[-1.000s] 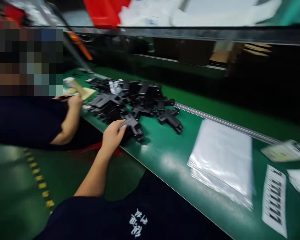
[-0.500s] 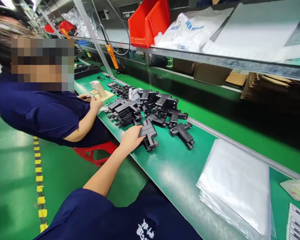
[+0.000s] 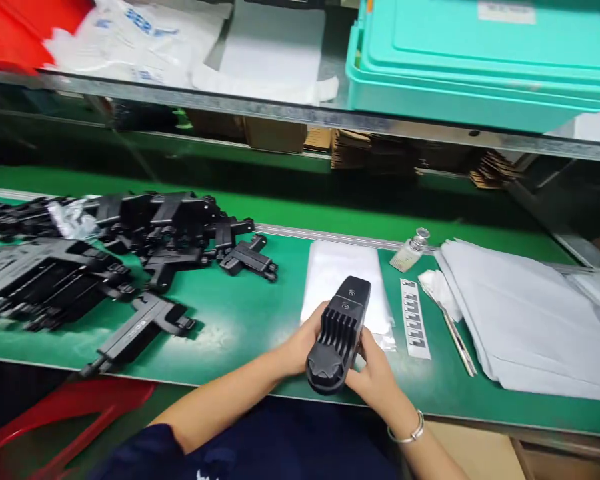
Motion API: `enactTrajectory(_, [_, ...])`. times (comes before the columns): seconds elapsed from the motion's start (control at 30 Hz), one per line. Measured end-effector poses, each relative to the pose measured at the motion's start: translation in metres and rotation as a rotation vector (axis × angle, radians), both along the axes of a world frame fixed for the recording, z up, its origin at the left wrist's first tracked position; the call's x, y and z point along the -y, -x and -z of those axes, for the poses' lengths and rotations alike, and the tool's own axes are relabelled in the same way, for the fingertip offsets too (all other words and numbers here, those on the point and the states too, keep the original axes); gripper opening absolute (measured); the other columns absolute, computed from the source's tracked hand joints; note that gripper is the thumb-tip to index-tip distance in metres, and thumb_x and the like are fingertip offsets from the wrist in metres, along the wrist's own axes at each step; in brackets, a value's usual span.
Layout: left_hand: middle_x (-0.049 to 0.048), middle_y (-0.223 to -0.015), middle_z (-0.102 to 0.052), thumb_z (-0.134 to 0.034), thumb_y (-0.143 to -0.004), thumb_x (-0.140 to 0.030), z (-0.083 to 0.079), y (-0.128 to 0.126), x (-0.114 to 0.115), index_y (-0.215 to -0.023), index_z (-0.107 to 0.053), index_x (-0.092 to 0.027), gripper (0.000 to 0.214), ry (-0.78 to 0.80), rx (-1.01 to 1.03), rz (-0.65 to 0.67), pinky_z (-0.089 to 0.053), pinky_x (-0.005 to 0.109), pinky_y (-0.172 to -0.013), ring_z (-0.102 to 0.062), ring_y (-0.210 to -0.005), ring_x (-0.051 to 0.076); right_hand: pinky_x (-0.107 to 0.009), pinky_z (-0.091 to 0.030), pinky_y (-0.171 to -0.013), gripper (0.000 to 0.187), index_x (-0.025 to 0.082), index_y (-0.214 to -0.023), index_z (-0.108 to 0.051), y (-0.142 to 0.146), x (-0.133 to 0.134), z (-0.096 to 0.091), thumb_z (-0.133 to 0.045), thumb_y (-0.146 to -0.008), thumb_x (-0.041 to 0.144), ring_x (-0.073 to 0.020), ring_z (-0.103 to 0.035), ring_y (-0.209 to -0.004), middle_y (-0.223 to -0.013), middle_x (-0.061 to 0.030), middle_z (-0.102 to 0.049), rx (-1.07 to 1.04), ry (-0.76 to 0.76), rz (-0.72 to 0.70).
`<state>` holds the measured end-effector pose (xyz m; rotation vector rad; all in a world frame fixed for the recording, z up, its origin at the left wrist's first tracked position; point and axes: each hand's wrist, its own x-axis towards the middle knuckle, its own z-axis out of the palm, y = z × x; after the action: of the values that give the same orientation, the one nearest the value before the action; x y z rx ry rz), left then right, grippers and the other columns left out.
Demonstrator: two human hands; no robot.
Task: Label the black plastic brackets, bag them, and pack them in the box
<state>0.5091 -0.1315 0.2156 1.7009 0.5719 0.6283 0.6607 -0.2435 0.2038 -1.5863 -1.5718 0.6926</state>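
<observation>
Both hands hold one black plastic part (image 3: 343,320) over the front of the bench. It has a flat top with small moulded marks, a row of ribs and a rounded, lobed end tilted toward me. My left hand (image 3: 307,340) is closed around its left side. On the opposite side, my right hand (image 3: 373,367) grips it, a bangle on the wrist; some fingers of both hands are hidden behind the part. A stack of clear plastic bags (image 3: 320,280) lies just behind. To the left rests a loose black T-shaped part (image 3: 140,330).
A pile of black T-shaped parts (image 3: 180,213) covers the bench's left side. Farther right are a small bottle (image 3: 409,253), a label strip (image 3: 414,320), a pen-like tool (image 3: 459,343) and white sheets (image 3: 510,327). A shelf edge (image 3: 280,110) with a teal box (image 3: 460,87) crosses above.
My view has swung right, away from the co-worker. My left hand has moved from the parts pile to in front of the bags. My right hand has come into view, also on the black part.
</observation>
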Motion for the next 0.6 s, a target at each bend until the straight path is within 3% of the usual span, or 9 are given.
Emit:
enactTrajectory(0.07, [0.0121,-0.104,-0.072,-0.058,-0.072,-0.08,-0.011,0.007,-0.012,-0.128,-0.061,-0.019,0.082,0.248,0.13,0.202,-0.056,0.046,-0.083,-0.068,-0.098,0.032,-0.038,-0.058,-0.084,0.052,0.022,-0.132,-0.049,-0.012,0.009,-0.004,-0.065,-0.085,0.036,-0.0233,-0.066,-0.097,-0.112,-0.0091,-0.065,0.044,-0.01,0.061])
enactTrajectory(0.13, [0.0145,-0.105,-0.071,-0.057,-0.072,-0.08,-0.019,0.013,-0.026,-0.124,-0.062,-0.015,0.084,0.376,0.168,0.309,-0.052,0.046,-0.088,-0.066,-0.102,0.034,-0.04,-0.058,-0.086,0.052,0.023,-0.133,-0.05,-0.025,0.018,-0.01,-0.065,-0.085,0.034,-0.0256,-0.064,-0.103,-0.115,-0.0104,-0.062,0.19,-0.052,0.1])
enactTrajectory(0.23, [0.0129,-0.105,-0.068,-0.065,-0.07,-0.074,-0.017,0.011,-0.036,-0.117,-0.061,-0.014,0.077,0.247,-0.012,0.175,-0.049,0.043,-0.088,-0.063,-0.101,0.032,-0.045,-0.056,-0.09,0.048,0.026,-0.136,-0.052,-0.035,0.026,-0.016,-0.061,-0.089,0.031,-0.0283,-0.062,-0.108,-0.119,-0.0123,-0.062,0.397,-0.15,0.118])
enactTrajectory(0.3, [0.0098,-0.102,-0.066,-0.066,-0.072,-0.071,-0.009,0.009,-0.033,-0.112,-0.059,-0.015,0.069,0.177,-0.104,0.048,-0.049,0.039,-0.084,-0.061,-0.096,0.028,-0.048,-0.055,-0.092,0.049,0.027,-0.136,-0.053,-0.037,0.028,-0.016,-0.061,-0.089,0.038,-0.0301,-0.061,-0.111,-0.12,-0.0133,-0.061,0.411,-0.195,0.126])
enactTrajectory(0.4, [0.0064,-0.098,-0.061,-0.059,-0.077,-0.071,0.004,0.012,-0.025,-0.109,-0.055,-0.016,0.064,0.158,-0.069,-0.051,-0.047,0.035,-0.081,-0.058,-0.091,0.024,-0.047,-0.056,-0.09,0.053,0.025,-0.133,-0.055,-0.039,0.026,-0.009,-0.056,-0.09,0.055,-0.0289,-0.063,-0.108,-0.118,-0.0133,-0.063,0.157,-0.123,0.222])
enactTrajectory(0.47, [0.0053,-0.096,-0.059,-0.058,-0.077,-0.072,0.009,0.02,-0.02,-0.111,-0.053,-0.017,0.065,0.103,-0.046,-0.086,-0.047,0.034,-0.079,-0.057,-0.089,0.023,-0.039,-0.06,-0.072,0.05,0.021,-0.121,-0.062,-0.04,0.022,0.0,-0.044,-0.094,0.06,-0.0222,-0.067,-0.08,-0.092,-0.0087,-0.067,-0.143,0.028,0.269])
enactTrajectory(0.53, [0.0053,-0.097,-0.059,-0.059,-0.075,-0.073,0.011,0.029,-0.017,-0.113,-0.053,-0.018,0.068,0.035,-0.05,-0.093,-0.046,0.034,-0.079,-0.057,-0.09,0.023,-0.032,-0.055,-0.054,0.049,0.019,-0.104,-0.065,-0.038,0.017,0.007,-0.04,-0.095,0.06,-0.0156,-0.058,-0.054,-0.066,-0.0013,-0.059,-0.4,0.154,0.257])
enactTrajectory(0.6, [0.0061,-0.1,-0.059,-0.061,-0.074,-0.074,0.012,0.035,-0.015,-0.115,-0.053,-0.018,0.07,0.004,-0.045,-0.102,-0.047,0.035,-0.081,-0.058,-0.091,0.024,-0.03,-0.053,-0.05,0.044,0.019,-0.098,-0.065,-0.035,0.011,0.01,-0.045,-0.093,0.058,-0.0143,-0.054,-0.05,-0.061,0.0007,-0.055,-0.473,0.15,0.248])
